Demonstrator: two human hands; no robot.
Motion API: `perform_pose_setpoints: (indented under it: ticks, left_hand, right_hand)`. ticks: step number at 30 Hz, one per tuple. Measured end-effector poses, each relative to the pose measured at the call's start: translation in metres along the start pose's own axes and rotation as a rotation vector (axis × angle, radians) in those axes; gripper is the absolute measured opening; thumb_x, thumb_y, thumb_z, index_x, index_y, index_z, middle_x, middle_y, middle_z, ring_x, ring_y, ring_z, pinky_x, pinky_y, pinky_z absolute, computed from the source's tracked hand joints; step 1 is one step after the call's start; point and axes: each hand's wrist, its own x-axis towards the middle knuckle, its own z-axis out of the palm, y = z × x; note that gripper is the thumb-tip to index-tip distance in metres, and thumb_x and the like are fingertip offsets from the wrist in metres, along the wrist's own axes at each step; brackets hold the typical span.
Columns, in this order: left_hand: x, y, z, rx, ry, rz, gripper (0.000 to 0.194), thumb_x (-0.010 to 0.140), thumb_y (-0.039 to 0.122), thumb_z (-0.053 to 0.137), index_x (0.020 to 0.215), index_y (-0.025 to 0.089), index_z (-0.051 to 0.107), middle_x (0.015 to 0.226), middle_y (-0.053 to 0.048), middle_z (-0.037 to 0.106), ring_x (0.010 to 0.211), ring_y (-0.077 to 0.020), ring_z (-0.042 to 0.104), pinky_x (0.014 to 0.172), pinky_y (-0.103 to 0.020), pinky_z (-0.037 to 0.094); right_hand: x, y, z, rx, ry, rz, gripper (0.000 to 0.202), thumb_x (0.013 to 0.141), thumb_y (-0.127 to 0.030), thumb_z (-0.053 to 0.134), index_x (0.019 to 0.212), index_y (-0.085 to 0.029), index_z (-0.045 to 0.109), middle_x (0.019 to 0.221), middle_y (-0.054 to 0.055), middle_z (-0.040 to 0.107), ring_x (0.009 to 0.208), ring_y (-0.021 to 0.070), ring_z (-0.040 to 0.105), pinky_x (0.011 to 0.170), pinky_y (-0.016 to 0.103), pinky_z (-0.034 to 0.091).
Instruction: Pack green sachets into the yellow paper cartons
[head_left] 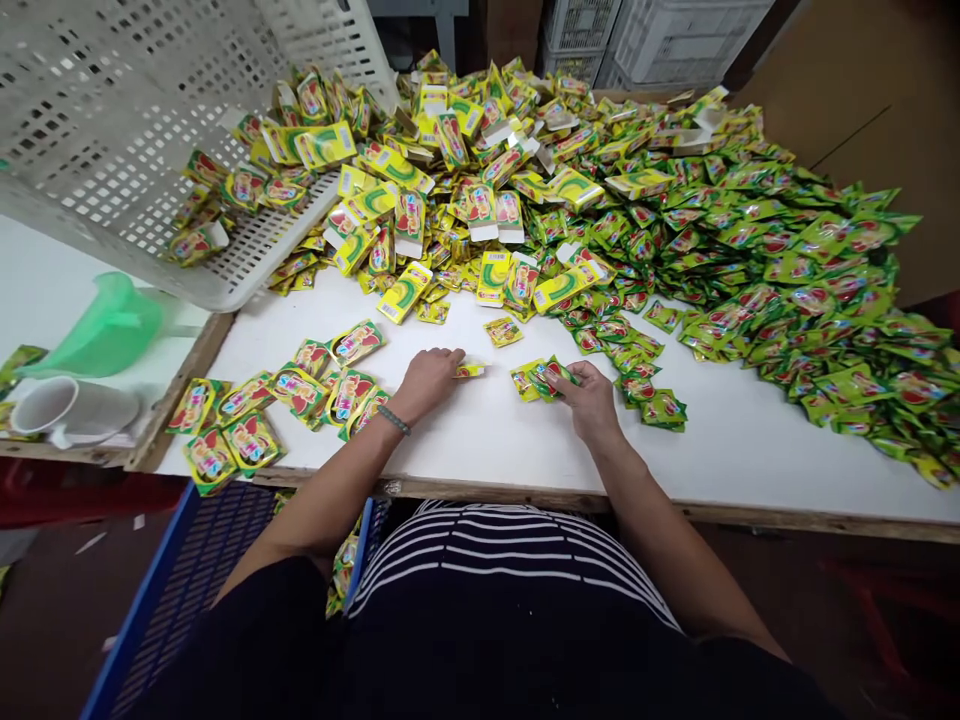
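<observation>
My left hand [429, 386] is closed round a small yellow carton [471, 370], whose white flap end points right toward the other hand. My right hand [592, 398] pinches several green and yellow sachets [546, 378], fanned out just above the white tabletop. A gap of bare table lies between the two hands. One loose yellow sachet [502, 331] lies beyond them. To the left of my left hand is a group of filled-looking cartons [300, 388], lying flat. Green sachets [651, 408] lie just right of my right hand.
A big heap of green sachets [795, 270] covers the right side. Cartons [450, 200] are piled at the back. A white basket [247, 285] lies tipped at the left, near a green scoop [112, 325] and a white mug [75, 408]. Below the table edge stands a blue crate [180, 590].
</observation>
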Motion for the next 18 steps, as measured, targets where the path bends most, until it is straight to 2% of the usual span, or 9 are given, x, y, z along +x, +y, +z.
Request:
perform_pose_setpoints:
  ticks: [2, 4, 8, 11, 14, 16, 18]
  left_hand:
    - [0.003, -0.003, -0.002, -0.096, 0.001, -0.076, 0.031, 0.091, 0.038, 0.05, 0.11, 0.016, 0.06, 0.093, -0.013, 0.068, 0.089, -0.0268, 0.063, 0.075, -0.033, 0.042]
    - [0.005, -0.003, -0.003, -0.295, 0.022, -0.101, 0.034, 0.086, 0.042, 0.056, 0.108, 0.016, 0.06, 0.085, -0.007, 0.067, 0.079, -0.0235, 0.062, 0.068, -0.03, 0.041]
    - [0.007, 0.012, -0.004, -0.907, -0.008, 0.003, 0.046, 0.07, 0.048, 0.073, 0.1, 0.015, 0.062, 0.083, -0.002, 0.066, 0.074, -0.0177, 0.061, 0.066, -0.026, 0.043]
    - [0.009, 0.027, -0.001, -1.301, -0.067, 0.009, 0.051, 0.064, 0.046, 0.079, 0.098, 0.012, 0.062, 0.085, -0.004, 0.068, 0.074, -0.0152, 0.062, 0.068, -0.026, 0.047]
    - [0.01, 0.031, 0.004, -1.451, -0.114, -0.068, 0.055, 0.059, 0.044, 0.083, 0.099, 0.013, 0.061, 0.078, -0.003, 0.069, 0.067, -0.0134, 0.062, 0.061, -0.023, 0.046]
    - [0.009, 0.03, 0.008, -1.46, -0.124, -0.123, 0.056, 0.056, 0.042, 0.085, 0.098, 0.013, 0.062, 0.07, -0.001, 0.068, 0.059, -0.0125, 0.06, 0.055, -0.022, 0.044]
    - [0.008, 0.028, 0.011, -1.458, -0.112, -0.15, 0.057, 0.054, 0.04, 0.086, 0.098, 0.013, 0.063, 0.064, 0.001, 0.066, 0.054, -0.0115, 0.059, 0.051, -0.021, 0.042]
  right_hand:
    - [0.0, -0.007, -0.003, 0.061, 0.009, 0.001, 0.051, 0.043, -0.044, 0.088, 0.069, -0.023, 0.051, 0.061, -0.006, 0.056, 0.053, 0.0117, 0.053, 0.05, 0.026, 0.046]
    - [0.0, -0.017, -0.003, 0.132, 0.01, -0.041, 0.048, 0.045, -0.041, 0.088, 0.072, -0.022, 0.053, 0.064, -0.006, 0.058, 0.057, 0.0116, 0.056, 0.056, 0.026, 0.048]
    - [0.006, -0.041, 0.009, 0.231, 0.064, -0.294, 0.041, 0.052, -0.036, 0.086, 0.074, -0.023, 0.054, 0.073, -0.005, 0.058, 0.066, 0.0119, 0.058, 0.067, 0.028, 0.052]
    - [0.012, -0.049, 0.018, 0.195, -0.009, -0.386, 0.038, 0.055, -0.033, 0.085, 0.074, -0.024, 0.054, 0.07, -0.006, 0.054, 0.064, 0.0115, 0.056, 0.066, 0.029, 0.052]
    - [0.015, -0.046, 0.022, 0.117, -0.164, -0.314, 0.038, 0.054, -0.031, 0.085, 0.072, -0.023, 0.053, 0.068, -0.007, 0.053, 0.062, 0.0108, 0.055, 0.065, 0.028, 0.051]
    - [0.015, -0.042, 0.023, 0.118, -0.148, -0.284, 0.039, 0.054, -0.033, 0.085, 0.072, -0.022, 0.052, 0.069, -0.006, 0.053, 0.063, 0.0106, 0.055, 0.064, 0.028, 0.051]
    - [0.014, -0.039, 0.026, 0.137, -0.059, -0.305, 0.04, 0.055, -0.037, 0.084, 0.074, -0.022, 0.051, 0.071, -0.006, 0.052, 0.064, 0.0101, 0.054, 0.063, 0.027, 0.05]
